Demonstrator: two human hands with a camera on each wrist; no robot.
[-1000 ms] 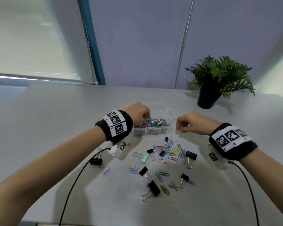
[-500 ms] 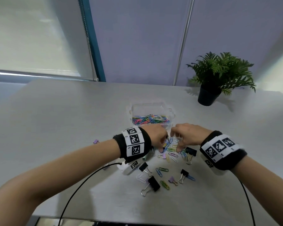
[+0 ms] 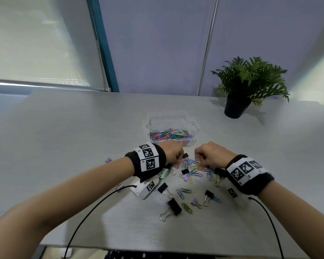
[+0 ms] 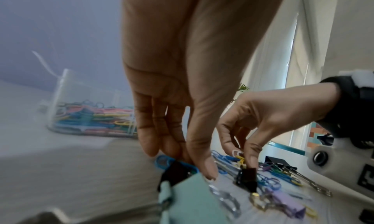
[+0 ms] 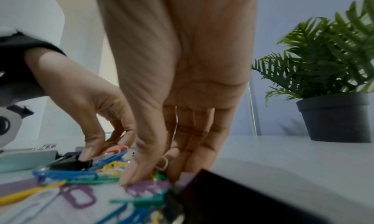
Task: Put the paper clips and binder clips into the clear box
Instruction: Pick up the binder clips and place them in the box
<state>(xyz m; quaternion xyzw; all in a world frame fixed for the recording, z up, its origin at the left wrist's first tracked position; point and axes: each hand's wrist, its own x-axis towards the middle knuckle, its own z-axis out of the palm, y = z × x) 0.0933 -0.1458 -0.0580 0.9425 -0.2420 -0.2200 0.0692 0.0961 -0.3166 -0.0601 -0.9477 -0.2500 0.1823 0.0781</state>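
Note:
The clear box [image 3: 168,117] stands open mid-table, holding several coloured paper clips [image 3: 169,134]. Just in front of it lies a loose pile of paper clips [image 3: 192,170] and small binder clips. Both hands are down on that pile. My left hand [image 3: 180,159] pinches a small black binder clip [image 4: 176,171] lying among blue paper clips, with its thumb [image 5: 87,155] on the clip. My right hand [image 3: 199,164] pinches paper clips, and a white clip [image 5: 164,163] shows between thumb and fingers. A mint binder clip [image 3: 164,173] lies under my left wrist.
More clips lie scattered nearer me, among them a large black binder clip [image 3: 174,206] and a lilac one [image 3: 108,159] off to the left. A potted plant [image 3: 236,107] stands at the back right. Black cables [image 3: 101,202] trail from both wrists over the table's front edge.
Both hands came back from the box and dropped onto the pile in front of it. Since half a second ago their fingers have drawn together on clips.

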